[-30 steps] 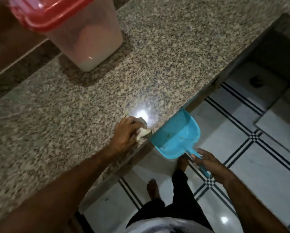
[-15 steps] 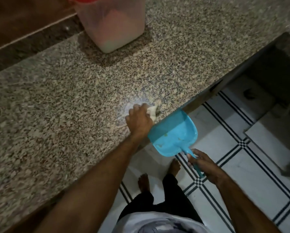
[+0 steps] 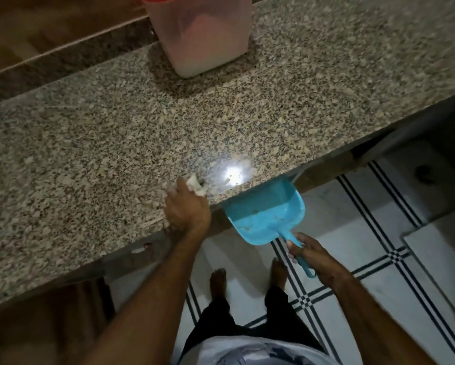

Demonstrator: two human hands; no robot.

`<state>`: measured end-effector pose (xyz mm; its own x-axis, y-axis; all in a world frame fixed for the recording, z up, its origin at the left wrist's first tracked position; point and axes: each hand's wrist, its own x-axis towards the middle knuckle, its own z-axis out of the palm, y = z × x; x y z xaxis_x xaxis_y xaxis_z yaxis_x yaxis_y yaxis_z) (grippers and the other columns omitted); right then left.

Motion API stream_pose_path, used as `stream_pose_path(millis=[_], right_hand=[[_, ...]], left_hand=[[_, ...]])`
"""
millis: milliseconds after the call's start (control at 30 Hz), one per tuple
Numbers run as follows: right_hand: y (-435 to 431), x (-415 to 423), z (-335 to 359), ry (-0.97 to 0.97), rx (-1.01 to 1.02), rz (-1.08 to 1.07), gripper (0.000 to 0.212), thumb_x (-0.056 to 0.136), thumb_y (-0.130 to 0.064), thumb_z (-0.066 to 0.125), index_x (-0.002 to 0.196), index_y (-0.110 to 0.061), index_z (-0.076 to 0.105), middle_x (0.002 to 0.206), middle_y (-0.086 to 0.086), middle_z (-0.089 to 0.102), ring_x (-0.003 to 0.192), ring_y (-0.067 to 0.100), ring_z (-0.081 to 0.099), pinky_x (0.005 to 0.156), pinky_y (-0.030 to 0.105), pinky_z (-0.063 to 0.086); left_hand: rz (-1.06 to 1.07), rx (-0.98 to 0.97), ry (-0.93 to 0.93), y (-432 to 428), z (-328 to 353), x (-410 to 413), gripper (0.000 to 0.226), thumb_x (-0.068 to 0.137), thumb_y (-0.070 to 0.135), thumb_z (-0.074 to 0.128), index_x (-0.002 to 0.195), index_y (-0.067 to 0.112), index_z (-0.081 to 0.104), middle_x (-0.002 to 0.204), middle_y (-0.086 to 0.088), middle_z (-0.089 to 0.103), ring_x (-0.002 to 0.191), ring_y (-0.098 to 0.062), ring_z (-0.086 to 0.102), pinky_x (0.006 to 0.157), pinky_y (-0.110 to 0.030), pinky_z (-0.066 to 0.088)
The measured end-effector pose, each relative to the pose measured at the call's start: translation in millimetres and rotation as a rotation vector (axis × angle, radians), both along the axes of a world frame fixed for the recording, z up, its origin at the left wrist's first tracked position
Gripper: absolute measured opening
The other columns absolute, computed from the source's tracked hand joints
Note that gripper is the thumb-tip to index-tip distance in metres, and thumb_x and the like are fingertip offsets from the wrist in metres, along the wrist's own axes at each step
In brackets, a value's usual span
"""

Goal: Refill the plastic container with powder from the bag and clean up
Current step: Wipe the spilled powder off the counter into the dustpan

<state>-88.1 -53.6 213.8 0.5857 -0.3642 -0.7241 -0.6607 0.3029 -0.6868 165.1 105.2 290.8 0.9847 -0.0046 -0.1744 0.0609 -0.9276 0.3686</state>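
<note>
A clear plastic container (image 3: 202,35) with pale powder inside and a red lid at the frame's top edge stands at the back of the granite counter (image 3: 89,143). My left hand (image 3: 187,206) presses a small white cloth (image 3: 196,186) onto the counter near its front edge. My right hand (image 3: 310,256) grips the handle of a blue dustpan (image 3: 266,214), held just below the counter edge, to the right of the cloth. A few crumbs lie in the pan. The powder bag is not in view.
A bright light reflection (image 3: 233,172) glares on the counter beside the cloth. Below the edge is white tiled floor (image 3: 366,219) with dark stripes, where my bare feet (image 3: 218,283) stand. A wooden ledge (image 3: 36,30) runs behind the counter.
My left hand with the cloth has slid left, away from the dustpan. The view shifted, so the container sits more to the right. The dustpan stays under the edge.
</note>
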Motion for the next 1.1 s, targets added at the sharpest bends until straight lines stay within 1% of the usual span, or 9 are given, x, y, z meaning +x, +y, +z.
stream_pose_path(millis=[233, 400, 533, 600, 667, 767, 867, 1000, 1100], right_hand=[[-37, -7, -2, -0.035, 0.066, 0.103, 0.03, 0.101, -0.022, 0.065, 0.117, 0.003, 0.062, 0.078, 0.005, 0.061, 0.071, 0.012, 0.058, 0.074, 0.03, 0.048], [-47, -9, 1, -0.071, 0.071, 0.159, 0.024, 0.102, -0.019, 0.064, 0.115, 0.001, 0.062, 0.082, 0.004, 0.059, 0.074, 0.011, 0.055, 0.068, 0.023, 0.047], [-42, -3, -5, -0.095, 0.093, 0.156, 0.009, 0.101, -0.013, 0.063, 0.11, -0.009, 0.064, 0.083, 0.002, 0.058, 0.069, 0.009, 0.054, 0.058, 0.015, 0.046], [-37, 0, -8, -0.087, 0.105, 0.177, 0.01, 0.101, -0.015, 0.063, 0.109, -0.008, 0.064, 0.08, 0.0, 0.058, 0.065, 0.006, 0.055, 0.056, 0.015, 0.046], [-34, 1, -11, -0.087, 0.107, 0.196, 0.016, 0.101, -0.018, 0.064, 0.11, -0.006, 0.064, 0.081, -0.001, 0.059, 0.065, 0.002, 0.056, 0.061, 0.018, 0.048], [-35, 3, -12, -0.088, 0.104, 0.196, 0.019, 0.1, -0.02, 0.065, 0.114, -0.008, 0.065, 0.083, -0.004, 0.06, 0.066, 0.0, 0.058, 0.066, 0.021, 0.048], [-37, 5, -10, -0.113, 0.106, 0.184, 0.014, 0.1, -0.022, 0.065, 0.111, -0.013, 0.066, 0.084, -0.006, 0.06, 0.069, 0.001, 0.058, 0.062, 0.016, 0.048], [-36, 12, -6, -0.149, 0.108, 0.193, 0.005, 0.1, -0.021, 0.065, 0.104, -0.023, 0.065, 0.08, -0.007, 0.061, 0.071, 0.005, 0.057, 0.061, 0.015, 0.048], [-32, 20, -5, -0.165, 0.097, 0.219, 0.005, 0.098, -0.023, 0.067, 0.103, -0.023, 0.065, 0.081, -0.006, 0.062, 0.073, 0.008, 0.059, 0.066, 0.02, 0.05]], left_hand=[[-0.089, -0.092, 0.093, -107, 2, -15, 0.043, 0.094, 0.02, 0.053, 0.136, 0.021, 0.051, 0.132, -0.014, 0.055, 0.118, -0.035, 0.056, 0.097, -0.043, 0.044], [-0.083, -0.062, 0.126, -67, -12, 36, 0.036, 0.098, 0.025, 0.045, 0.133, 0.023, 0.056, 0.127, -0.017, 0.064, 0.112, -0.037, 0.062, 0.093, -0.043, 0.052], [-0.085, -0.136, 0.156, -45, -20, 30, 0.035, 0.099, 0.023, 0.045, 0.129, 0.018, 0.061, 0.125, -0.018, 0.066, 0.107, -0.035, 0.063, 0.089, -0.04, 0.052], [-0.154, -0.18, 0.178, -60, -18, 17, 0.036, 0.096, 0.029, 0.042, 0.123, 0.018, 0.062, 0.12, -0.017, 0.066, 0.103, -0.035, 0.063, 0.088, -0.043, 0.054], [-0.261, -0.21, 0.156, -77, -17, 2, 0.04, 0.093, 0.035, 0.04, 0.123, 0.021, 0.063, 0.121, -0.014, 0.063, 0.106, -0.035, 0.06, 0.089, -0.047, 0.055], [-0.453, -0.135, -0.022, -81, -23, -22, 0.04, 0.099, 0.037, 0.045, 0.133, 0.027, 0.063, 0.137, -0.01, 0.054, 0.121, -0.031, 0.05, 0.096, -0.044, 0.047], [-0.643, -0.004, -0.19, -68, -31, -33, 0.041, 0.103, 0.037, 0.051, 0.142, 0.025, 0.057, 0.142, -0.007, 0.055, 0.12, -0.029, 0.05, 0.088, -0.039, 0.043], [-0.747, 0.086, -0.22, -64, -25, -21, 0.036, 0.095, 0.027, 0.065, 0.13, 0.02, 0.063, 0.127, -0.008, 0.065, 0.106, -0.03, 0.059, 0.077, -0.037, 0.049], [-0.851, 0.096, -0.163, -71, -10, -11, 0.023, 0.09, 0.027, 0.069, 0.106, 0.011, 0.068, 0.104, -0.011, 0.067, 0.091, -0.031, 0.061, 0.067, -0.035, 0.046]])
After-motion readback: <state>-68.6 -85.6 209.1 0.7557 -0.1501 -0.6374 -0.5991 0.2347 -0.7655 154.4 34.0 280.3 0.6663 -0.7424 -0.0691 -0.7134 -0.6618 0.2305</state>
